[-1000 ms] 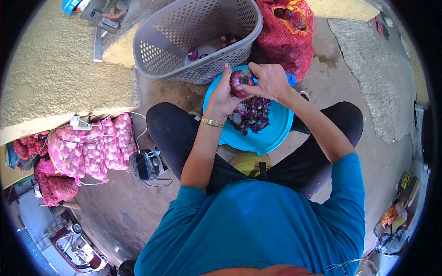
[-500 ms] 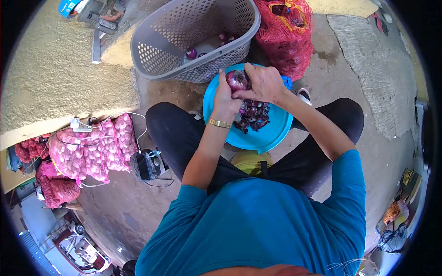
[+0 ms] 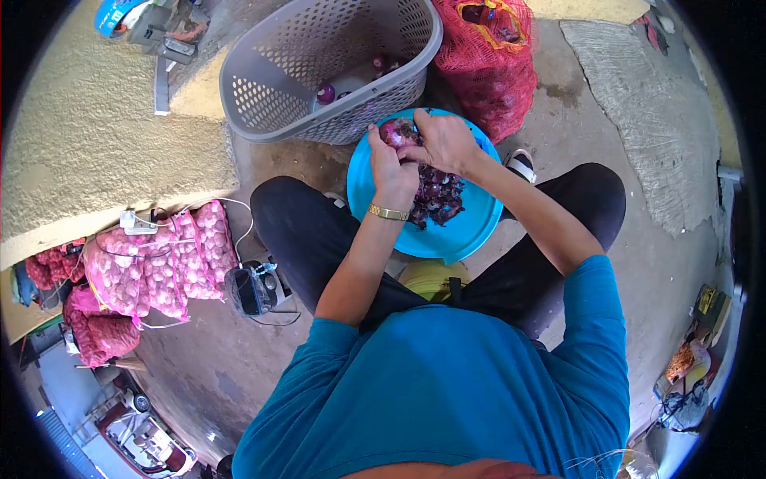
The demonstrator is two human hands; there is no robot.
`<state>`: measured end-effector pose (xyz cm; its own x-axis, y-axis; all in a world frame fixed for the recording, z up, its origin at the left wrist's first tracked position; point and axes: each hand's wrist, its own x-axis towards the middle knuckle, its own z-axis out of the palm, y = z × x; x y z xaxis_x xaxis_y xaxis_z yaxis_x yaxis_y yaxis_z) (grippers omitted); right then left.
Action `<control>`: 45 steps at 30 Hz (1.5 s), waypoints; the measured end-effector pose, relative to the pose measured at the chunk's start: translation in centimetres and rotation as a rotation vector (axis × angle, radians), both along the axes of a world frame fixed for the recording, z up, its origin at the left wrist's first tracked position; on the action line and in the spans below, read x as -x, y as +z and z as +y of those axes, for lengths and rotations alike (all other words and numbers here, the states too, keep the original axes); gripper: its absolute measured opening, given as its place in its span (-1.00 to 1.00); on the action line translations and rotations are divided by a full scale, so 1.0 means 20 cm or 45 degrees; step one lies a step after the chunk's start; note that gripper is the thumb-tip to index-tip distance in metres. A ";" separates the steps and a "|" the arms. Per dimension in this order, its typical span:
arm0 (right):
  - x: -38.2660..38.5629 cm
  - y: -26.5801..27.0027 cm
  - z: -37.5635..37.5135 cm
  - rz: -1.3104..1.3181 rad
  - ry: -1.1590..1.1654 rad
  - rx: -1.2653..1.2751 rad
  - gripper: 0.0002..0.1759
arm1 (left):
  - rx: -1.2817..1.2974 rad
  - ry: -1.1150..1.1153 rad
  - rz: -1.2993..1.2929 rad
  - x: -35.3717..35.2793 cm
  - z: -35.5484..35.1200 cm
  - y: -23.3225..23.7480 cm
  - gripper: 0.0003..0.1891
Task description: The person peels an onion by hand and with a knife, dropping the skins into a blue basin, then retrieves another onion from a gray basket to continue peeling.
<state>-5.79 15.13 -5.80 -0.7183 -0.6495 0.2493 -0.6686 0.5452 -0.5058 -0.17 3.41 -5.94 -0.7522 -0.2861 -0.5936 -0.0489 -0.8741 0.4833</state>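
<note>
Both hands are together over a blue basin (image 3: pixel 479 231), around one red onion (image 3: pixel 394 134). My left hand (image 3: pixel 392 172), with a gold watch band (image 3: pixel 388 212) at its wrist, is wrapped round the onion from the left and below. My right hand (image 3: pixel 447 144) grips it from the right, its fingers curled at the onion's top. Part of the onion is hidden by the fingers. Dark purple peelings (image 3: pixel 439 195) lie heaped in the basin beneath the hands.
A grey laundry basket (image 3: pixel 335 120) with several red onions (image 3: pixel 326 93) stands beyond the basin. Beside it is a red mesh sack (image 3: pixel 487 80). Pink net bags (image 3: pixel 159 263) of bulbs and a black device (image 3: pixel 254 287) with cables are at the left. A grey mat (image 3: pixel 638 112) lies at the right.
The whole view has shifted slightly. Both hands still hold the onion over the basin, and the right fingers have moved a little across its top.
</note>
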 end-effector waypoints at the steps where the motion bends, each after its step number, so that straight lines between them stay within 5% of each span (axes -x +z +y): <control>1: -0.01 0.00 0.00 -0.002 0.002 0.004 -0.23 | 0.056 0.031 0.068 -0.01 -0.01 -0.02 -0.62; 6: 0.03 0.10 0.03 0.045 0.025 0.002 -0.23 | 0.021 -0.049 0.314 -0.04 -0.04 0.08 -0.62; 8: 0.06 0.14 0.06 0.067 0.092 -0.023 -0.22 | -0.144 -0.330 0.264 -0.04 -0.07 0.24 -0.71; 12: 0.07 0.17 0.08 0.190 0.188 -0.035 -0.21 | -0.204 -0.505 0.274 -0.03 -0.12 0.19 -0.69; 18: 0.00 0.05 0.02 0.102 0.023 0.028 -0.30 | -0.049 -0.061 0.101 0.00 -0.02 0.04 -0.73; 26: -0.07 0.02 -0.04 -0.214 -0.183 0.174 -0.38 | 0.833 0.296 0.231 0.00 0.11 0.13 -0.62; 30: 0.01 0.13 0.03 -0.026 -0.050 0.160 -0.33 | 0.751 0.154 0.432 -0.01 0.06 0.15 -0.56; 32: 0.10 0.16 0.09 0.099 0.045 0.017 -0.28 | -0.298 -0.282 0.374 -0.05 -0.01 0.24 -0.49; 37: 0.05 0.18 0.06 0.229 0.158 0.038 -0.25 | -0.190 -0.404 0.189 -0.01 -0.07 0.11 -0.47; 45: -0.02 0.08 -0.01 0.051 0.005 0.013 -0.20 | 0.109 0.137 0.171 -0.01 0.03 0.06 -0.62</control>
